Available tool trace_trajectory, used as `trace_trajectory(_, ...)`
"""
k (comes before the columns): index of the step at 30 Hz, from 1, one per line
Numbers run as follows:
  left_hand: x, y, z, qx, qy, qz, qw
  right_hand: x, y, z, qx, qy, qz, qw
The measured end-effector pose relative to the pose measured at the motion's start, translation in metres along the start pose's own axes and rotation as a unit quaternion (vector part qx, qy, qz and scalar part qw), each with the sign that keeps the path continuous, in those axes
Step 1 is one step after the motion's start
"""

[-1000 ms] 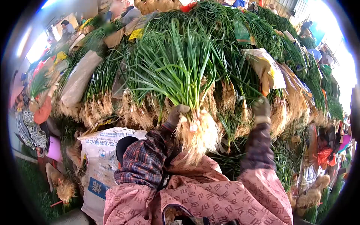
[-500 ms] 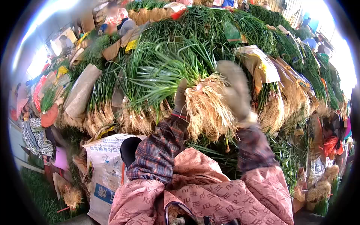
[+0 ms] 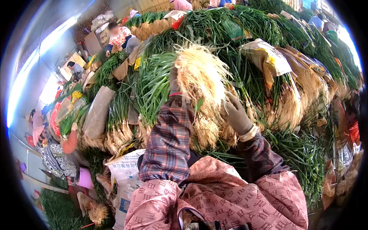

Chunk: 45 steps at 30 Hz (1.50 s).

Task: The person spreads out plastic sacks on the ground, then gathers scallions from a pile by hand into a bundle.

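A leafy bunch of green onions [image 3: 201, 71] with long pale roots is held up in front of me. My left hand [image 3: 174, 79], in a grey-brown glove, is closed around it, its fingers partly hidden behind the roots. The leaves fan out to the left and the root mass faces up and toward me. To the lower right, my gloved right hand [image 3: 237, 117] has its fingers apart and slightly bent, close to the roots. Whether its fingertips touch any strands I cannot tell. Behind both hands lies a large heap of similar green onions [image 3: 214, 28].
Root-ended bundles [image 3: 119, 134] line the heap's near edge. Brown paper sheets [image 3: 97, 113] and a printed sack [image 3: 264, 57] cover parts of it. A white sack [image 3: 126, 172] stands by my left knee. Other people [image 3: 119, 36] sit around the heap, one with a purple bucket [image 3: 86, 178] nearby.
The bunch has turned so its roots, which hung down, now point up, and it has shifted left. My right hand, blurred earlier beside the bunch, is now lower with fingers apart.
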<state>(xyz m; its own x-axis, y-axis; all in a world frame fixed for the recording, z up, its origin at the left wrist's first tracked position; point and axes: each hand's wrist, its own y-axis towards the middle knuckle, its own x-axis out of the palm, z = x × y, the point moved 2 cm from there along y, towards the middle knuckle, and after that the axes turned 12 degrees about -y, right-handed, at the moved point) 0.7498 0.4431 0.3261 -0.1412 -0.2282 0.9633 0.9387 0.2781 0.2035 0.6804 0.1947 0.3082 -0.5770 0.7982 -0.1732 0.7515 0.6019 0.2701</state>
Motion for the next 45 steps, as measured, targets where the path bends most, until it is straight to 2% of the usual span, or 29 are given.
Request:
trace_trajectory(1,-0.006,0.007,-0.001,0.004,-0.002,0.0,1.0,0.0,-0.013,-0.016,0.182,0.291,0.057,0.938)
trace_trajectory(2,-0.009,0.01,-0.002,0.006,-0.006,-0.003,1.0,-0.013,-0.024,0.001,0.163,0.282,0.045,0.945)
trace_trajectory(3,-0.011,0.013,-0.002,0.007,-0.012,-0.008,1.0,-0.028,-0.037,0.031,0.074,0.167,0.018,0.983)
trace_trajectory(4,-0.013,0.011,0.0,0.008,-0.015,-0.012,1.0,-0.045,-0.059,0.028,0.094,0.058,-0.047,0.993)
trace_trajectory(5,-0.011,0.01,0.0,0.004,-0.018,-0.017,1.0,-0.058,-0.082,0.082,0.072,0.093,-0.055,0.992)
trace_trajectory(6,-0.009,0.001,0.002,-0.002,-0.019,-0.025,0.999,-0.073,-0.106,0.105,0.052,-0.129,-0.145,0.98)
trace_trajectory(7,-0.004,-0.013,0.005,-0.013,-0.019,-0.033,0.999,-0.087,-0.13,0.128,0.033,-0.34,-0.224,0.913)
trace_trajectory(8,0.003,-0.025,0.005,-0.026,-0.02,-0.04,0.999,-0.103,-0.157,0.165,0.204,-0.457,-0.334,0.799)
trace_trajectory(10,0.017,-0.055,0.007,-0.062,-0.029,-0.06,0.996,-0.114,-0.17,0.172,0.242,-0.576,-0.291,0.725)
trace_trajectory(12,0.033,-0.083,0.009,-0.107,-0.049,-0.08,0.99,-0.11,-0.156,0.196,0.146,-0.43,-0.155,0.877)
trace_trajectory(14,0.047,-0.108,0.014,-0.145,-0.076,-0.092,0.982,-0.088,-0.117,0.154,0.178,-0.316,-0.119,0.924)
trace_trajectory(16,0.058,-0.126,0.02,-0.173,-0.105,-0.102,0.974,-0.061,-0.083,0.141,0.132,-0.324,-0.136,0.927)
trace_trajectory(18,0.065,-0.142,0.027,-0.194,-0.129,-0.107,0.967,-0.027,-0.054,0.156,0.098,-0.037,-0.122,0.987)
trace_trajectory(20,0.071,-0.152,0.041,-0.217,-0.149,-0.113,0.958,-0.002,-0.017,0.134,0.061,0.044,-0.139,0.987)
trace_trajectory(22,0.069,-0.154,0.055,-0.252,-0.16,-0.122,0.946,0.015,0.019,0.106,0.007,0.025,-0.112,0.993)
trace_trajectory(23,0.065,-0.15,0.067,-0.307,-0.169,-0.139,0.926,0.019,0.034,0.09,0.008,0.073,-0.113,0.991)
trace_trajectory(25,0.065,-0.148,0.071,-0.292,-0.176,-0.156,0.927,0.036,0.07,0.076,-0.037,0.147,-0.078,0.985)
trace_trajectory(28,0.06,-0.143,0.07,-0.28,-0.19,-0.17,0.926,0.057,0.11,0.023,-0.138,0.051,0.005,0.989)
trace_trajectory(31,0.072,-0.157,0.04,-0.219,-0.193,-0.086,0.952,0.103,0.129,-0.009,-0.162,-0.003,-0.206,0.965)
trace_trajectory(32,0.077,-0.156,0.034,-0.211,-0.214,-0.071,0.951,0.121,0.129,-0.007,-0.121,0.163,-0.189,0.961)
trace_trajectory(33,0.079,-0.155,0.03,-0.201,-0.235,-0.057,0.949,0.124,0.14,0.003,-0.275,0.074,-0.017,0.958)
trace_trajectory(34,0.082,-0.155,0.028,-0.19,-0.256,-0.044,0.947,0.123,0.148,0.009,-0.413,-0.02,0.154,0.897)
trace_trajectory(35,0.089,-0.157,0.027,-0.231,-0.163,-0.051,0.958,0.101,0.144,0.013,-0.288,0.346,-0.024,0.892)
trace_trajectory(36,0.086,-0.157,0.035,-0.242,-0.154,-0.055,0.957,0.074,0.132,0.022,-0.107,0.651,-0.196,0.726)
trace_trajectory(38,0.07,-0.157,0.048,-0.241,-0.184,-0.068,0.95,0.034,0.136,0.06,-0.174,0.708,-0.15,0.668)
trace_trajectory(40,0.059,-0.153,0.044,-0.226,-0.23,-0.136,0.937,0.015,0.126,0.091,-0.125,0.657,-0.032,0.743)
trace_trajectory(41,0.057,-0.147,0.038,-0.22,-0.235,-0.193,0.927,0.017,0.12,0.103,-0.03,0.561,0.031,0.827)
trace_trajectory(43,0.054,-0.145,0.04,-0.198,-0.261,-0.239,0.914,0.039,0.11,0.108,0.019,0.364,-0.099,0.926)
trace_trajectory(45,0.067,-0.151,0.029,-0.155,-0.256,-0.194,0.934,0.077,0.097,0.1,0.113,0.32,-0.222,0.914)
